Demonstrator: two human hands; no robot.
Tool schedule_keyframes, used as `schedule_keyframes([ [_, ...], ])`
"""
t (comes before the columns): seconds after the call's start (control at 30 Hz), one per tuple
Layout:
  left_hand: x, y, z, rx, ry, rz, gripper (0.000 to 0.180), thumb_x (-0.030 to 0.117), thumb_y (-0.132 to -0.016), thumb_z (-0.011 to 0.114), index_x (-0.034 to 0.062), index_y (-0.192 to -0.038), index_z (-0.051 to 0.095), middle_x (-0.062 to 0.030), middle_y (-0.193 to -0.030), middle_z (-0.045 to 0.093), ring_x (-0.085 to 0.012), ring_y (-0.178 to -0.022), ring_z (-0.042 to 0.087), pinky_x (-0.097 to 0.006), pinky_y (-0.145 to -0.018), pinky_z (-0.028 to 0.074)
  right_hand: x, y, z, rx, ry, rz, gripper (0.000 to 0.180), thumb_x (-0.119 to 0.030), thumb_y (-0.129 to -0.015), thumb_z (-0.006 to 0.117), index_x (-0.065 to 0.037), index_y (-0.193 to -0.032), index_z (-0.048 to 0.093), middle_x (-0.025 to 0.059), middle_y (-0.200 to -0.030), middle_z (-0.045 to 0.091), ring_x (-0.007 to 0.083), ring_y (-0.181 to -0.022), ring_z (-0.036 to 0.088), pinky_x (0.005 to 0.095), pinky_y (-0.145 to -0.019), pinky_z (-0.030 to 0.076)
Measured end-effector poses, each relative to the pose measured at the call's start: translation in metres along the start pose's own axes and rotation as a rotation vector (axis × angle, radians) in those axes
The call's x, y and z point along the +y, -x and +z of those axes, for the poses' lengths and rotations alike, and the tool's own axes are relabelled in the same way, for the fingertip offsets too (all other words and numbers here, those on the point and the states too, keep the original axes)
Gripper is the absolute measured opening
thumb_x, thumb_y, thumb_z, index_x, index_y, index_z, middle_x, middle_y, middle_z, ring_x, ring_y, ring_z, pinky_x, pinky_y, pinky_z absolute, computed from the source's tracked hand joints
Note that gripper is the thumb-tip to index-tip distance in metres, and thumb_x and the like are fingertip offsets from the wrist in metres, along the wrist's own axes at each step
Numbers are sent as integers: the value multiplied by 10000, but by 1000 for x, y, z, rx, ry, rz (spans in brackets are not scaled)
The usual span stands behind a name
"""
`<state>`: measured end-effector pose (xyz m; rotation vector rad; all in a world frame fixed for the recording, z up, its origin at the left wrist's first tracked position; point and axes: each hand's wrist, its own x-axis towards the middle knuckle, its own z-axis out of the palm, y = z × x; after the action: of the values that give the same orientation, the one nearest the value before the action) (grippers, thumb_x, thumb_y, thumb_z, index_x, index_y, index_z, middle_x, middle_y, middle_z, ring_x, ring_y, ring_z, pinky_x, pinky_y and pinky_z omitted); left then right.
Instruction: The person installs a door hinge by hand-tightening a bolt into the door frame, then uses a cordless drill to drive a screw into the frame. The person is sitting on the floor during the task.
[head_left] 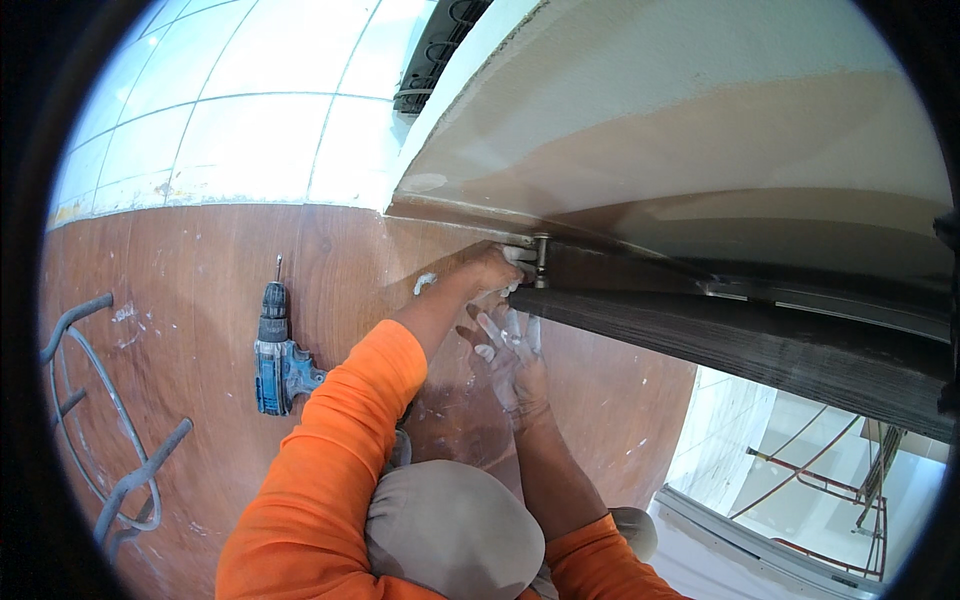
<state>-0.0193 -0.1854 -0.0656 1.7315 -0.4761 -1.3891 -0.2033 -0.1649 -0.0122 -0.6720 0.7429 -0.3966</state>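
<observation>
The person crouches on a brown wood-grain board (200,300) and works at a small metal bolt (541,262) that stands upright where the white plastered wall (650,120) meets the dark rail below it. Everything else sits around that bolt.

The left hand (492,272) is pressed right up to the bolt's left side, fingers curled in against a pale fitting (520,256) at its base; from here I cannot tell whether those fingers actually pinch anything, since the knuckles hide the tips. The right hand (512,352) is just below the bolt, dusted white, its fingers (495,328) spread and mostly straight, pointing up toward the bolt and holding nothing that I can see. Its fingertips end close under the left hand, and whether they touch it is not clear.

Directly right of the bolt a dark wood-grain panel (760,345) begins, with a grey metal track (830,300) along its upper edge. A small white smear (424,282) lies on the board a little left of the bolt.

Well to the left of the bolt, flat on the board, lies a blue cordless drill (278,358), its bit pointing toward the white tiled floor (230,110) beyond. Farther left still, near the board's edge, sits a bent grey metal frame (110,440).

Both forearms come up toward the bolt in orange sleeves (330,460), over a knee in grey trousers (450,530).
</observation>
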Motion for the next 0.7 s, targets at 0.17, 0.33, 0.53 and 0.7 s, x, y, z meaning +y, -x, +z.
schedule_keyframes([
  [0.17,0,0,-3,-61,-5,16,447,268,-783,748,-72,-1066,687,-203,-1053,700,-289,-953,656,-387,-847,513,2,0,-4,4,-5,-3,718,-65,-972,498,-222,-1563,121,135,-1572,242,374,-1346,442,387,-818,543],
  [0.33,-5,-4,1,-51,40,52,426,232,-782,756,-92,-1050,681,-201,-1006,709,-287,-898,666,-392,-806,533,2,-3,-7,-2,1,-7,741,-55,-967,493,-221,-1569,94,139,-1589,214,384,-1348,444,393,-821,542],
  [0.53,-13,-15,4,-61,14,30,446,249,-784,754,-85,-1071,680,-198,-1027,706,-271,-916,655,-380,-823,520,5,-2,-9,-9,7,-17,706,-150,-986,554,-265,-1560,160,112,-1577,281,371,-1343,450,386,-817,555],
  [0.7,-37,-42,16,-45,24,104,448,262,-763,766,-93,-1025,690,-225,-1005,712,-307,-905,682,-396,-806,541,4,-3,-8,-21,-14,-12,755,-42,-956,494,-236,-1574,107,139,-1596,213,373,-1348,446,384,-829,543],
])
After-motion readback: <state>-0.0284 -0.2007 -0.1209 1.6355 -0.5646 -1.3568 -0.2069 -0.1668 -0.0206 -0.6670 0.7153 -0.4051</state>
